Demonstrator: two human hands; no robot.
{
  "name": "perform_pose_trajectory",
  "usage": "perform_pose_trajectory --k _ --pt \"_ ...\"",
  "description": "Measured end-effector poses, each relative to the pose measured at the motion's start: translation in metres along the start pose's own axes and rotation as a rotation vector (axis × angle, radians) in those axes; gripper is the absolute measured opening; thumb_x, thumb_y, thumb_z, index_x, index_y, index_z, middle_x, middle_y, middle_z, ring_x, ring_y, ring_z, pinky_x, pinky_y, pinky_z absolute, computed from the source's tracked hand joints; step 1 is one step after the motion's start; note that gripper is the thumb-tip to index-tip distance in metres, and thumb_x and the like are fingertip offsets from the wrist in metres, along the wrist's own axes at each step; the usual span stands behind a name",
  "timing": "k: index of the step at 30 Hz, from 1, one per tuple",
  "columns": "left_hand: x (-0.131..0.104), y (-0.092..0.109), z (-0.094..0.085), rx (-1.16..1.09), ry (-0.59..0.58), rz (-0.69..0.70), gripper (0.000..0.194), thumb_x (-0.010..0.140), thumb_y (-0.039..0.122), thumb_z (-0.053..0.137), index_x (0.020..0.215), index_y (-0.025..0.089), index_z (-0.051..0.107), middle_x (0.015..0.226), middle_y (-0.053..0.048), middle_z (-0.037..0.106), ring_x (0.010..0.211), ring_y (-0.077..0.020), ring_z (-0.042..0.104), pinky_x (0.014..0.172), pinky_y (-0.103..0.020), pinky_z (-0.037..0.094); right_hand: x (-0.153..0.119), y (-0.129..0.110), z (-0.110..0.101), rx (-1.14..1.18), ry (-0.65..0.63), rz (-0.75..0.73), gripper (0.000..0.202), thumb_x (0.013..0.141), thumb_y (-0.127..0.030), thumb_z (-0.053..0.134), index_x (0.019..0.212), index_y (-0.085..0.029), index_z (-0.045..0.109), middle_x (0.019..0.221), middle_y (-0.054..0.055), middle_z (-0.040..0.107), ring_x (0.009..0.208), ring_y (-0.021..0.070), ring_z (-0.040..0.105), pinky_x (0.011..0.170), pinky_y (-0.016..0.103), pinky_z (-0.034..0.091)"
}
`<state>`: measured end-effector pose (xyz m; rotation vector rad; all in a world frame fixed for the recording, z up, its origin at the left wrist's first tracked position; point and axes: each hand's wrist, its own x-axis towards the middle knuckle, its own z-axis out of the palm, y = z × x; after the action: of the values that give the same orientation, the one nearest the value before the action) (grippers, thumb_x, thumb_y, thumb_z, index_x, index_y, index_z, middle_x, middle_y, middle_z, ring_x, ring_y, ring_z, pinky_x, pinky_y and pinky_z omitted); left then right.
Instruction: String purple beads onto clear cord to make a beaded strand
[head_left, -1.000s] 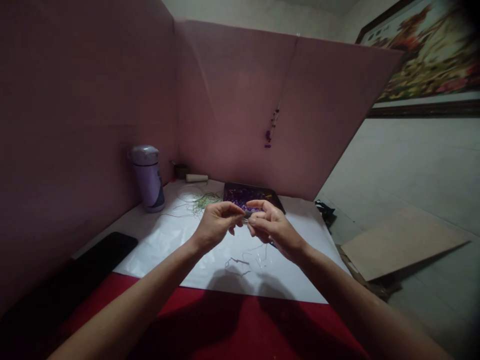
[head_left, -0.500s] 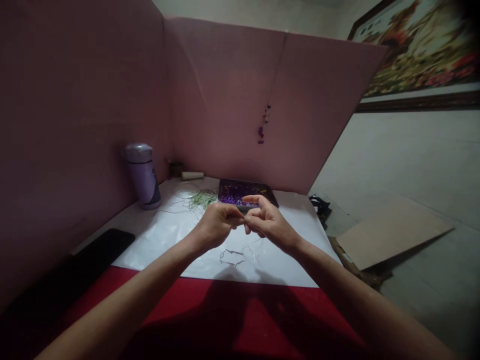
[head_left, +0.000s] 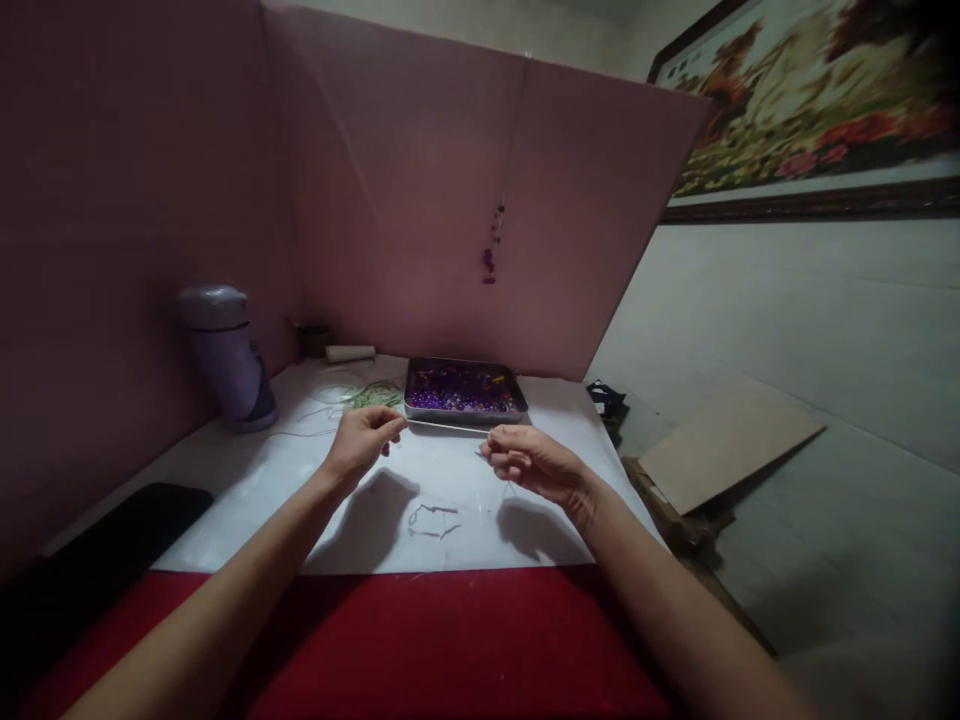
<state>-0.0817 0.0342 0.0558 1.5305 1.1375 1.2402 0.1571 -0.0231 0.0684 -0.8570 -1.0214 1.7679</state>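
Between my two hands a thin pale cord [head_left: 448,428] runs nearly straight and level above the white sheet. My left hand [head_left: 365,437] pinches its left end between thumb and fingertips. At the other end my right hand [head_left: 534,460] is closed on it, with the fingers curled in. Just behind the cord stands a dark metal tray [head_left: 469,414] of purple beads [head_left: 457,388], with a few red and yellow pieces among them. A pair of small scissors [head_left: 433,522], or a similar thin tool, lies on the sheet in front of my hands; its exact kind is unclear.
A purple bottle [head_left: 229,365] stands at the left, near a black flat object [head_left: 142,530]. Green threads [head_left: 375,395] and a pale roll [head_left: 350,353] lie toward the back. A beaded strand [head_left: 490,262] hangs on the pink board [head_left: 420,200]. Cardboard [head_left: 731,445] lies at the right.
My hands were together at the fingertips and have moved apart, so the cord now stretches between them. The view has shifted, and the right fingers have curled in.
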Motion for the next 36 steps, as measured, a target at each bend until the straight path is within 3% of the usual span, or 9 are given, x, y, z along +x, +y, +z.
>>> perform_pose_trajectory --k 4,10,16,20,27,33,36 --pt "0.0 -0.02 -0.003 0.07 0.004 -0.005 0.018 0.062 0.031 0.065 0.063 0.013 0.062 0.05 0.003 0.054 0.041 -0.0074 0.043 0.042 -0.021 0.034 0.004 0.009 -0.009 0.22 0.165 -0.005 0.007 0.076 -0.011 0.063 0.076 -0.004 0.064 0.082 0.012 0.065 0.066 0.0083 0.058 0.057 0.015 0.048" --pt "-0.002 -0.027 -0.006 0.13 0.031 0.002 0.022 0.063 0.036 0.064 0.067 0.014 0.064 0.052 0.002 0.056 0.045 -0.0083 0.044 0.043 -0.02 0.032 -0.001 0.019 -0.017 0.386 0.287 -0.036 0.003 0.075 -0.004 0.062 0.075 -0.004 0.065 0.083 0.014 0.066 0.07 0.0114 0.061 0.066 0.019 0.053" --pt "-0.003 -0.031 -0.007 0.138 0.05 -0.004 0.022 0.061 0.037 0.066 0.065 0.015 0.065 0.051 0.002 0.057 0.045 -0.0089 0.045 0.043 -0.02 0.03 -0.005 0.019 -0.021 0.375 0.342 -0.06 0.007 0.077 -0.008 0.061 0.074 -0.005 0.066 0.08 0.012 0.067 0.065 0.0101 0.06 0.062 0.018 0.052" --pt "-0.003 -0.029 -0.01 0.133 0.062 -0.051 0.024 0.059 0.038 0.066 0.065 0.015 0.065 0.05 0.002 0.057 0.041 -0.0083 0.043 0.041 -0.021 0.029 -0.003 0.019 -0.028 0.247 0.35 -0.124 0.012 0.077 -0.016 0.064 0.072 -0.006 0.067 0.072 0.009 0.066 0.059 0.0089 0.057 0.056 0.017 0.05" --pt "-0.003 -0.026 -0.01 0.12 0.065 -0.081 0.022 0.057 0.037 0.066 0.063 0.015 0.065 0.049 0.002 0.057 0.039 -0.0074 0.041 0.038 -0.02 0.028 -0.003 0.015 -0.037 0.114 0.391 -0.244 0.013 0.067 -0.019 0.073 0.062 -0.011 0.065 0.06 0.004 0.062 0.05 0.0087 0.051 0.043 0.017 0.043" --pt "-0.004 -0.026 -0.01 0.129 0.063 -0.06 0.019 0.058 0.035 0.067 0.061 0.016 0.065 0.048 0.002 0.057 0.04 -0.0083 0.043 0.038 -0.02 0.028 -0.001 0.014 -0.039 0.169 0.404 -0.271 0.012 0.064 -0.017 0.074 0.063 -0.012 0.062 0.06 0.003 0.061 0.047 0.008 0.048 0.039 0.018 0.039" --pt "-0.005 -0.026 -0.009 0.147 0.003 -0.044 0.017 0.059 0.033 0.066 0.058 0.016 0.065 0.049 0.001 0.058 0.042 -0.0092 0.046 0.04 -0.02 0.031 -0.001 0.014 -0.04 0.247 0.398 -0.294 0.011 0.067 -0.019 0.068 0.064 -0.014 0.059 0.069 0.004 0.064 0.047 0.0074 0.047 0.038 0.018 0.038"
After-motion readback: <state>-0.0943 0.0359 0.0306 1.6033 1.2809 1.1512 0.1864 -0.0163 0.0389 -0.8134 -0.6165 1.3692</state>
